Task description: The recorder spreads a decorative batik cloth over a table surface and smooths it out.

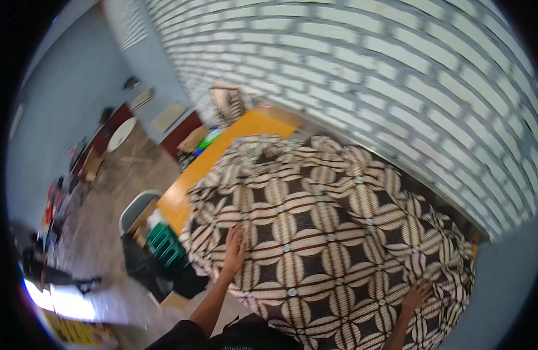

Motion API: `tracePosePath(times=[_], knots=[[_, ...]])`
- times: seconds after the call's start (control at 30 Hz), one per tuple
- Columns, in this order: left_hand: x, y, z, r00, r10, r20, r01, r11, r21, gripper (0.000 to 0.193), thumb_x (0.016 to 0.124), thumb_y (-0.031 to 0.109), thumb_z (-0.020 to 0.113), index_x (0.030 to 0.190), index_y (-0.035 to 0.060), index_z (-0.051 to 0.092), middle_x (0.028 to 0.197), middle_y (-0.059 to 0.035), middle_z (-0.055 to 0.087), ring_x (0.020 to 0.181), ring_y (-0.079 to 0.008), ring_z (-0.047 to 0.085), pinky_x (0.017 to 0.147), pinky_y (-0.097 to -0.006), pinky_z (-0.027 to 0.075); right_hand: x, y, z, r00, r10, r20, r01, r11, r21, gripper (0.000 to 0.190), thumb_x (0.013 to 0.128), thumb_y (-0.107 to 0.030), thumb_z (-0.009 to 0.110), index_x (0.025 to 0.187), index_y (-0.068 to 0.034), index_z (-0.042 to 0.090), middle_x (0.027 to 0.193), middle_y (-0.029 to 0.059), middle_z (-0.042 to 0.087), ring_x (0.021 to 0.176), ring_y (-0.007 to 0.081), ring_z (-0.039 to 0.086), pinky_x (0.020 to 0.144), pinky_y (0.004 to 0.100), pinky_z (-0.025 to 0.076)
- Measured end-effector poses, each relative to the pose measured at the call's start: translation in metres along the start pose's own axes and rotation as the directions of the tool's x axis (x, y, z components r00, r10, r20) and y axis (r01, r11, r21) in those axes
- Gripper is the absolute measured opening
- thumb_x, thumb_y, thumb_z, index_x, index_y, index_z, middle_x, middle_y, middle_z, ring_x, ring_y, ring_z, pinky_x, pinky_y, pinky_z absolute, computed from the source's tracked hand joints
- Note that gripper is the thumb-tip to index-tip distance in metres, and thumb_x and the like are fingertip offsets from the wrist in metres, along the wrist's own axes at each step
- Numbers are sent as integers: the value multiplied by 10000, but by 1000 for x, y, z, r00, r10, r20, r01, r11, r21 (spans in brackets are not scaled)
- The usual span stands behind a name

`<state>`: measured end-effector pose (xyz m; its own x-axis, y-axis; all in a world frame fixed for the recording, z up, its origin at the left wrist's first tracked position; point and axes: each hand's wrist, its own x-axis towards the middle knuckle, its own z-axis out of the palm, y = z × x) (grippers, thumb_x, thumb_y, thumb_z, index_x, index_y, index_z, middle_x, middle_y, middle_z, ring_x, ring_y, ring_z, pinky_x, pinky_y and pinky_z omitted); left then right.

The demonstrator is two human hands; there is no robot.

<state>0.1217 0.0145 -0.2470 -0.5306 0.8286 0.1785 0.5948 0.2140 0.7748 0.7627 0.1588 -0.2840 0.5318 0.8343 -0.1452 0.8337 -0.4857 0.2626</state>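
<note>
A brown and cream patterned cloth point(330, 236) lies spread over a yellow-orange tabletop point(247, 124), flatter in the middle and bunched along its far and right edges. My left hand point(236, 249) rests on the cloth's left part, fingers pointing toward the wall. Farther right, my right hand point(418, 295) lies on the cloth near its right side, slightly blurred. Neither hand shows a clear grip on the fabric. The cloth hangs past the table's near edge, close to my body.
A white brick wall point(339, 57) runs behind the table. To the left, a cardboard box point(175, 301) holds green plastic crates point(166, 245) and dark cloth beside a grey chair point(137, 210). A patterned box-like object point(227, 103) stands past the table's far end. A person point(54, 273) is at far left.
</note>
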Motion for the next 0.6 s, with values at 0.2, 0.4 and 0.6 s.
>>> tracePosePath(times=[0.2,0.4,0.6], knots=[[-120,-43,-71,802,-249,-543,247,966,-77,186,949,51,496,1122,21,557,1114,-138,536,1025,-297,534,919,-389,423,-76,-81,-68,921,-77,-381,271,831,486,483,1065,-357,319,1425,-55,434,1434,178,426,1315,356,396,1091,470,317],[-235,-167,-120,-20,-982,-187,181,180,-967,656,891,487,543,1387,102,350,1332,-117,431,1199,-282,464,992,-387,414,-359,-256,-97,624,-661,-415,136,-432,892,264,1004,-193,482,904,18,604,1010,121,619,814,152,603,700,300,502],[-275,-296,-174,100,-972,213,-258,-232,-938,812,833,645,546,1478,254,244,1510,-152,225,1323,-382,360,1034,-528,411,-604,-399,0,-116,-892,438,-30,444,896,519,988,-444,502,1215,22,531,995,145,621,758,221,672,596,314,578]])
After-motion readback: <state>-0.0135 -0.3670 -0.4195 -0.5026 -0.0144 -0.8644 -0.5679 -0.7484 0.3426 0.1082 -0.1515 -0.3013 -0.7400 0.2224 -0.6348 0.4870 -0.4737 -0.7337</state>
